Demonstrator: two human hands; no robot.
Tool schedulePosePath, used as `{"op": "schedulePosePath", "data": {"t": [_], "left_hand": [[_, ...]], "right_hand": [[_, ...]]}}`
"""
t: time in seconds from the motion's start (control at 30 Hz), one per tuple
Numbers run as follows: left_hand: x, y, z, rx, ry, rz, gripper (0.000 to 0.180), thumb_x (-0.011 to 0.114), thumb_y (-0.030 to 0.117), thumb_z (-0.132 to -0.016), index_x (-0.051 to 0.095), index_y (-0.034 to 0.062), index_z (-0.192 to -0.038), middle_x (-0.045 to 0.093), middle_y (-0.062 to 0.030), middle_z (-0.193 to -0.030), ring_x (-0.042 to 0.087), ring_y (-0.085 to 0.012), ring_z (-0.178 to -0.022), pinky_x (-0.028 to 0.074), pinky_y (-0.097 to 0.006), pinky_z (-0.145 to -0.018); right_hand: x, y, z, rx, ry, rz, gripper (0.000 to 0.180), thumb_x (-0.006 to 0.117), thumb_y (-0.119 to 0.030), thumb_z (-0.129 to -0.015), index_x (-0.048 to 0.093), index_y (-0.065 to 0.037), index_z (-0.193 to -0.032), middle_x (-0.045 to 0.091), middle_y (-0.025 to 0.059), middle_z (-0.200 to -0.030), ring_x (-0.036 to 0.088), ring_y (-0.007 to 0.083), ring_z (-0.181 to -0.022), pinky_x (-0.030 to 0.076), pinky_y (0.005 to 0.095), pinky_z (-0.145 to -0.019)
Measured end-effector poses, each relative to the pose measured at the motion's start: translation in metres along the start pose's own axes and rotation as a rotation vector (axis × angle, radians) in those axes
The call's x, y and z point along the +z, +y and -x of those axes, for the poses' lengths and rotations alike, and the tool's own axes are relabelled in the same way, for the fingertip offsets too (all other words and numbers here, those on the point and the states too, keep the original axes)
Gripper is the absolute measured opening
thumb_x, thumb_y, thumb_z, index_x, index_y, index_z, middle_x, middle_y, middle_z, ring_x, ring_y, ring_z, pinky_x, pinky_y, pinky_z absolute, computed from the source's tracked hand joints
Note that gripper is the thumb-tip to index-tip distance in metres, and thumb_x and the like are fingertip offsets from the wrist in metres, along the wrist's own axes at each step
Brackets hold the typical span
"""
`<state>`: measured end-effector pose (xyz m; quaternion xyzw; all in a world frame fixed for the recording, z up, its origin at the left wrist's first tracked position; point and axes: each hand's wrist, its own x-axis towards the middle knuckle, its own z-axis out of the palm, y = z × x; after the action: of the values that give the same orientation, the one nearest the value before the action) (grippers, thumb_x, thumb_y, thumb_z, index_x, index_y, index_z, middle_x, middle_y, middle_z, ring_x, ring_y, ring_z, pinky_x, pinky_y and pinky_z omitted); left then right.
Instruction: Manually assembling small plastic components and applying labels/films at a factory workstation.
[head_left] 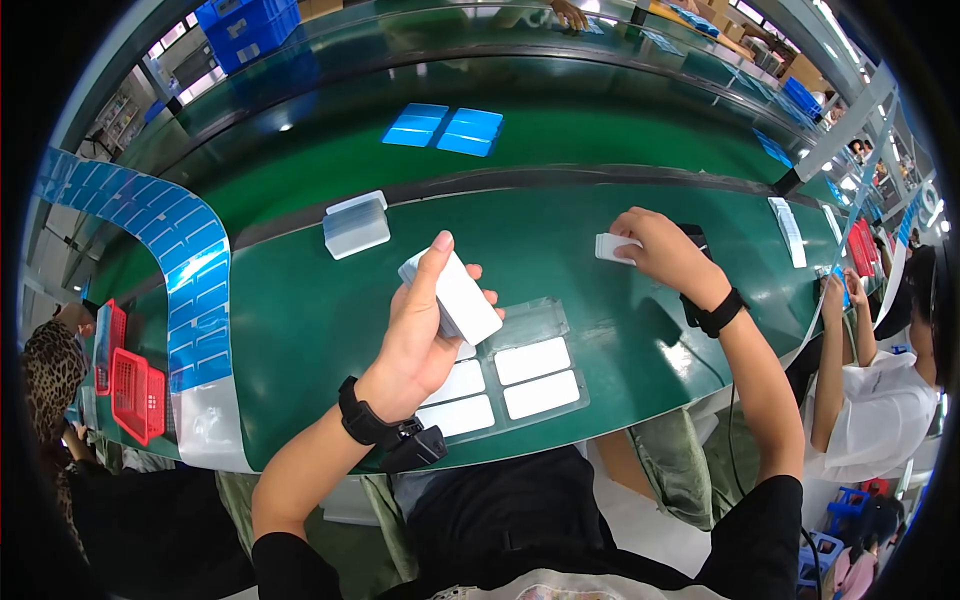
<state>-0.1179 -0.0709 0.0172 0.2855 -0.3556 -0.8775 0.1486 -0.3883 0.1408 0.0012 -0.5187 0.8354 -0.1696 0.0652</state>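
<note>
My left hand (408, 345) grips a stack of white rounded-corner plates (470, 305), thumb along one edge and fingers round the other. Farther right, my right hand (665, 252) pinches a small stack of white plates (612, 247) close to the green tabletop. Below my left hand lies a clear flat tray (532, 322) with several white plates (542, 396) side by side; its far right slot holds none. The hand partly covers the tray's left side. Another stack of pale plates (357, 230) leans over at the far left of the work surface.
A strip of blue film labels (198, 300) curves down the left side, near red baskets (138, 395). Two blue sheets (470, 131) lie on the green belt beyond a dark rail (560, 178). At right stand a row of white plates (787, 232) and a co-worker's hands (845, 290).
</note>
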Motion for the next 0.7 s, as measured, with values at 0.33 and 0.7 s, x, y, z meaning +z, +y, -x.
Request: {"op": "schedulePosePath", "data": {"t": [0.33,0.7], "left_hand": [[0.007,-0.014,-0.001,-0.028,0.010,-0.080,0.067,0.066,0.070,-0.097,0.049,0.0116,-0.125,0.060,-0.0086,-0.108,0.070,-0.0243,-0.085,0.065,-0.049,-0.079],[-0.007,-0.028,0.011,0.137,-0.171,-0.255,0.083,0.061,0.079,-0.093,0.048,0.0092,-0.136,0.063,-0.0079,-0.119,0.067,-0.0194,-0.113,0.061,-0.040,-0.098]], "right_hand": [[-0.017,-0.019,-0.006,0.174,-0.275,-0.606,0.025,0.084,-0.015,-0.092,0.071,0.002,-0.106,0.073,0.0031,-0.093,0.068,0.0093,-0.087,0.055,0.0268,-0.079],[0.021,-0.167,0.008,0.173,-0.082,-1.222,0.035,0.088,-0.021,-0.093,0.066,0.002,-0.108,0.063,-0.0025,-0.085,0.058,0.0036,-0.079,0.051,0.0212,-0.070]]}}
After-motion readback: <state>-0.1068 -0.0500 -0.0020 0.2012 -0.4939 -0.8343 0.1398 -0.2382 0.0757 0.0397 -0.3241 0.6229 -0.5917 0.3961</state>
